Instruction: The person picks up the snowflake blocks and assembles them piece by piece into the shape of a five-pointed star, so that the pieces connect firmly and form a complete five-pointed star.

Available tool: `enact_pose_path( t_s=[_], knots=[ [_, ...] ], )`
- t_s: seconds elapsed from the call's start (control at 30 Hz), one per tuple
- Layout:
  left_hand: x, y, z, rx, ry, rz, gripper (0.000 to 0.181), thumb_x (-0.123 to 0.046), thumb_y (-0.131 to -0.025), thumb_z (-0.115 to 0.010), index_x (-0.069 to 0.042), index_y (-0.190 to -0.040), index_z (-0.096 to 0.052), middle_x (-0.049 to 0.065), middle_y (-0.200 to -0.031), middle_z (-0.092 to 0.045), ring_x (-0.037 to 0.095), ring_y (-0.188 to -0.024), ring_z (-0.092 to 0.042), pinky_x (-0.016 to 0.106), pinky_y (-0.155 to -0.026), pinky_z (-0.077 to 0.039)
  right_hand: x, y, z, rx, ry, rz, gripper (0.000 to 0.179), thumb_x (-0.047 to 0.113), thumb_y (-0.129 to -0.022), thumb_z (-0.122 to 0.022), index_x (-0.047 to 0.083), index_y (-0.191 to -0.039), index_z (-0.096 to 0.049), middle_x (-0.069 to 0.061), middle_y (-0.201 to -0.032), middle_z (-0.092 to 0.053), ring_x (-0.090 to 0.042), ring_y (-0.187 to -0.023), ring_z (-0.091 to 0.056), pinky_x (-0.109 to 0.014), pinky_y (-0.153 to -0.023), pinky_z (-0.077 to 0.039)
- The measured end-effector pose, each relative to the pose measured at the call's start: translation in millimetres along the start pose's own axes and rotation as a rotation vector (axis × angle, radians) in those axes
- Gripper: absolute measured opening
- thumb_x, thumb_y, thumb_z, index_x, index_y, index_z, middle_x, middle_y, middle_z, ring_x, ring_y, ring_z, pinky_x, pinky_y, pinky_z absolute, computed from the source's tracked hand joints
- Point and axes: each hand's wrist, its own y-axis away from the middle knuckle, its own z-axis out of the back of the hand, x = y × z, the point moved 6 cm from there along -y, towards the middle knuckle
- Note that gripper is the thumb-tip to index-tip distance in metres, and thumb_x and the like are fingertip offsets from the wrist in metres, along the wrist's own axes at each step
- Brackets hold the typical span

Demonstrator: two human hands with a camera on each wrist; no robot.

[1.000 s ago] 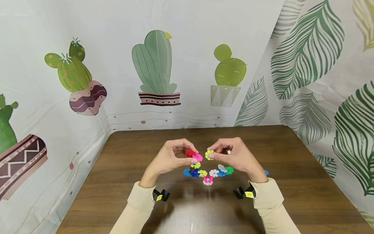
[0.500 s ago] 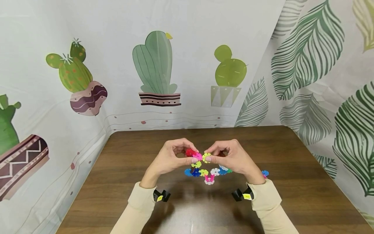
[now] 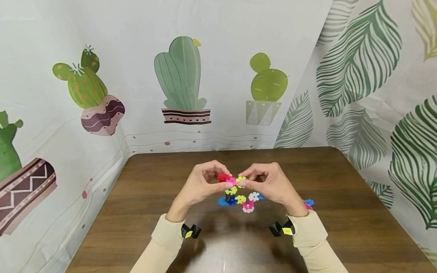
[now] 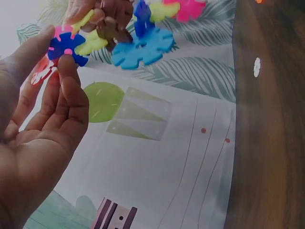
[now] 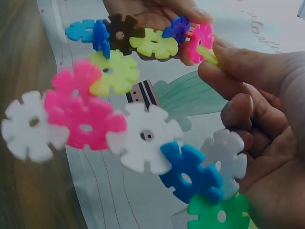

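Two bare hands are meeting above a dark wooden table point(image 3: 341, 189). Reading the head view as a clock face centred on the pink disc point(image 3: 231, 181), the left hand point(image 3: 205, 184) is sitting at 9 o'clock, its thumb and forefinger almost together and pinching that disc. At 3 o'clock the right hand point(image 3: 269, 184) is gripping a yellow disc point(image 3: 241, 181) between thumb and forefinger, the gap between them being only as wide as the disc's thinness. Both discs are touching at their edges; whether they are interlocking, I cannot tell.

A red disc point(image 3: 223, 177) is showing at 10 o'clock, close against the pink one. Below, a chain of notched discs point(image 3: 240, 199) is hanging: a light blue disc point(image 3: 223, 201) is lying toward 7 o'clock, a white disc point(image 3: 254, 196) toward 4. In the right wrist view the chain is running on to a green disc point(image 5: 219, 212) near that frame's 5 o'clock.

Between 3 and 4 o'clock, a blue piece point(image 3: 308, 202) is peeking out beside the right wrist. At 12 o'clock, beyond the table, a cloth backdrop point(image 3: 225, 57) is displaying printed cacti.
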Motion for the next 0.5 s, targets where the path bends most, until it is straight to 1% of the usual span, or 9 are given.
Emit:
enact_pose_path(
  t_s=[0.13, 0.23, 0.33, 0.5],
  knots=[
    [0.0, -0.3, -1.1, -0.023, 0.019, -0.006, 0.023, -0.011, -0.089, -0.089, -0.014, -0.107, -0.076, 0.009, -0.099, -0.076, 0.015, -0.081, -0.069, 0.029, -0.072, -0.06, -1.0, 0.5, 0.0, -0.013, -0.002, -0.007, 0.02, 0.009, -0.086, -0.09, 0.02, -0.101, -0.083, -0.003, -0.071, -0.076, -0.009, -0.057, -0.058, -0.025, -0.047, -0.041],
    [-0.7, -1.0, -0.2, -0.051, 0.036, -0.015, 0.023, -0.01, -0.088, -0.089, -0.013, -0.107, -0.076, 0.01, -0.098, -0.077, 0.015, -0.08, -0.07, 0.028, -0.07, -0.06, -1.0, 0.4, -0.4, -0.033, 0.013, -0.01, 0.02, 0.011, -0.086, -0.091, 0.021, -0.101, -0.083, 0.001, -0.072, -0.077, -0.008, -0.057, -0.059, -0.024, -0.048, -0.044],
    [-0.5, -1.4, 0.8, -0.082, 0.044, -0.009, 0.024, -0.011, -0.088, -0.09, -0.015, -0.107, -0.076, 0.009, -0.097, -0.078, 0.016, -0.08, -0.072, 0.028, -0.071, -0.061, 0.3, -0.1, -0.6, -0.062, 0.037, -0.006, 0.018, 0.013, -0.086, -0.091, 0.02, -0.102, -0.083, 0.004, -0.073, -0.077, -0.009, -0.058, -0.061, -0.025, -0.05, -0.048],
    [1.1, -2.0, -0.6, -0.107, 0.061, 0.003, 0.024, -0.016, -0.087, -0.091, -0.015, -0.106, -0.076, 0.01, -0.099, -0.079, 0.017, -0.082, -0.076, 0.03, -0.073, -0.064, 4.4, -0.6, -0.4, -0.106, 0.082, 0.025, 0.019, 0.011, -0.085, -0.091, 0.016, -0.102, -0.084, 0.003, -0.075, -0.078, -0.009, -0.056, -0.06, -0.026, -0.052, -0.052]
  ],
)
